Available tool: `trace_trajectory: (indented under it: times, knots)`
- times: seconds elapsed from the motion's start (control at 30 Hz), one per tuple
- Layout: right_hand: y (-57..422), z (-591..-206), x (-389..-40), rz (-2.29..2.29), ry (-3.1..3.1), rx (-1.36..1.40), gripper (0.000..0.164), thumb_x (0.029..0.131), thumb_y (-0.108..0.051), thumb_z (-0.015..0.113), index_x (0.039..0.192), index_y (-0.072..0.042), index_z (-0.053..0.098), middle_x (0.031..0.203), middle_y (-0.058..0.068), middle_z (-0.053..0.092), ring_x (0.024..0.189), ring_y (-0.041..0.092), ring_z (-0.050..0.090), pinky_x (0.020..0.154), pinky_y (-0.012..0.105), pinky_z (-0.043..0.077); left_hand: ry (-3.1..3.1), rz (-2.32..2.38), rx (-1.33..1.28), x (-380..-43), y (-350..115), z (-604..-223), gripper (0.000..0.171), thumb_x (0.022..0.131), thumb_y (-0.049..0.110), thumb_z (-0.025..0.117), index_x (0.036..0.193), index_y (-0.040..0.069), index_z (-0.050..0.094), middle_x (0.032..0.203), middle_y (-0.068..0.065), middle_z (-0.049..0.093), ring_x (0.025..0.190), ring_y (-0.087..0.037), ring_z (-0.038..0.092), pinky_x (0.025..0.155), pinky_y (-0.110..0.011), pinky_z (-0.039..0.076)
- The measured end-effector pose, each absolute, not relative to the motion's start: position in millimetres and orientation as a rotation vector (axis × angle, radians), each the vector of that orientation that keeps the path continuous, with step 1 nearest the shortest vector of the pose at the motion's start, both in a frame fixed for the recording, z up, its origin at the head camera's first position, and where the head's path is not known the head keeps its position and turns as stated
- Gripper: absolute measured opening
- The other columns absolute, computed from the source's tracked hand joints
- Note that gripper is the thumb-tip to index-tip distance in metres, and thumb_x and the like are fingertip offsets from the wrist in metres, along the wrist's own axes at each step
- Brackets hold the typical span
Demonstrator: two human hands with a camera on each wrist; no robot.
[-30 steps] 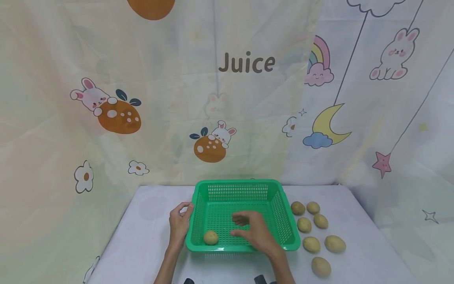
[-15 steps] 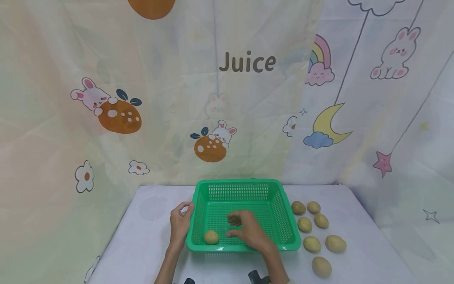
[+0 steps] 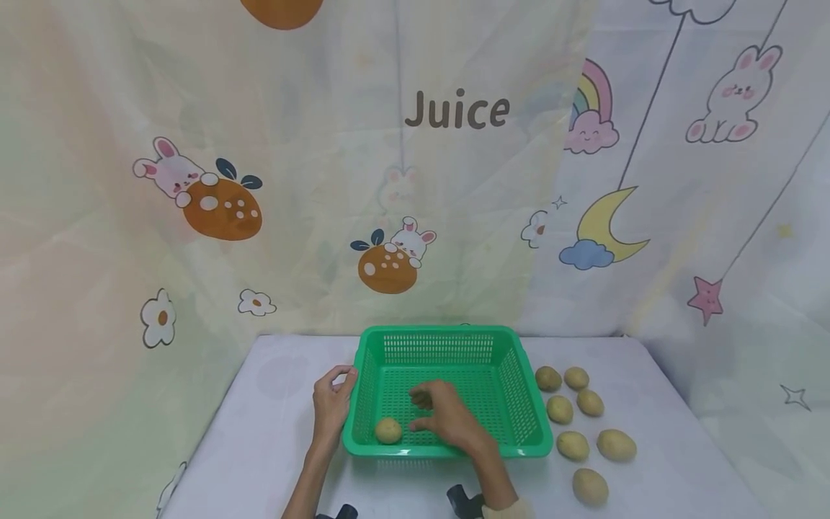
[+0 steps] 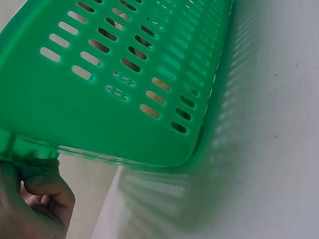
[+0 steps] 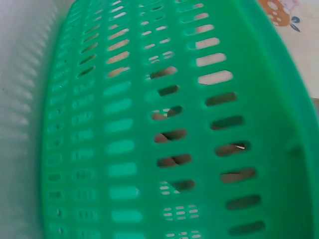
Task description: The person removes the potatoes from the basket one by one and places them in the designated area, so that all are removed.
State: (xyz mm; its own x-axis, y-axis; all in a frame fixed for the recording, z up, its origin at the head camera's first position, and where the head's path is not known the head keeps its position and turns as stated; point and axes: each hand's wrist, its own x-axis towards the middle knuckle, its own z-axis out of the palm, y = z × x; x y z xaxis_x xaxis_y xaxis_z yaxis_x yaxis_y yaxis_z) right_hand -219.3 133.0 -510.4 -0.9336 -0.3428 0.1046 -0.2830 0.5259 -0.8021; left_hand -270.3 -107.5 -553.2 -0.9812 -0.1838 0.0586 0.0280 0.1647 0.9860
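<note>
A green slotted plastic basket [image 3: 441, 330] stands at the middle of the table. My left hand [image 3: 332, 405] grips its left rim between thumb and fingers; the left wrist view shows that hand [image 4: 42, 199] at the end of the green wall [image 4: 50, 99]. Over the basket's inside, my right hand [image 3: 447, 414] reaches across the front rim, thumb and fingers apart with nothing between them. A single potato [image 3: 388, 431] lies in the front left corner, just left of the right fingertips. In the right wrist view the basket's wall [image 5: 274, 114] screens most of that hand.
Several potatoes [image 3: 560, 409] lie on the white tablecloth [image 3: 259, 418] to the right of the basket, the closest ones near its right wall. A printed curtain [image 3: 311, 180] hangs behind the table. Below the right hand, a dark wrist mount [image 3: 462, 499] shows.
My right hand has shifted left inside the basket, closer to the potato. The left hand keeps its hold on the rim. The head view has tilted slightly.
</note>
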Motion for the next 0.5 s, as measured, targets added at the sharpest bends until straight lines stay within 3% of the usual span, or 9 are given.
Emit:
trace_trajectory:
  times: [0.3,0.5]
  knots:
    - [118,-516,-225,-1.314,2.680,-0.623,0.068,0.073,0.001,0.097,0.133,0.014,0.067,0.128,0.032,0.075,0.116,0.046,0.075,0.100,0.057,0.062,-2.261,-1.925,0.166,-272,-108,-554,0.031,0.113,0.025,0.061,0.126,-0.001,0.073,0.080,-0.015,0.081,0.060,-0.018,0.075,0.055,-0.025,0.059]
    - [110,-514,-224,-1.229,2.698,-0.624,0.066,0.071,0.000,0.099,0.129,0.012,0.070,0.123,0.028,0.077,0.112,0.041,0.077,0.096,0.048,0.065,-2.250,-1.934,0.166,-273,-107,-555,0.031,0.112,0.024,0.062,0.125,-0.001,0.074,0.079,-0.016,0.081,0.060,-0.020,0.075,0.055,-0.026,0.059]
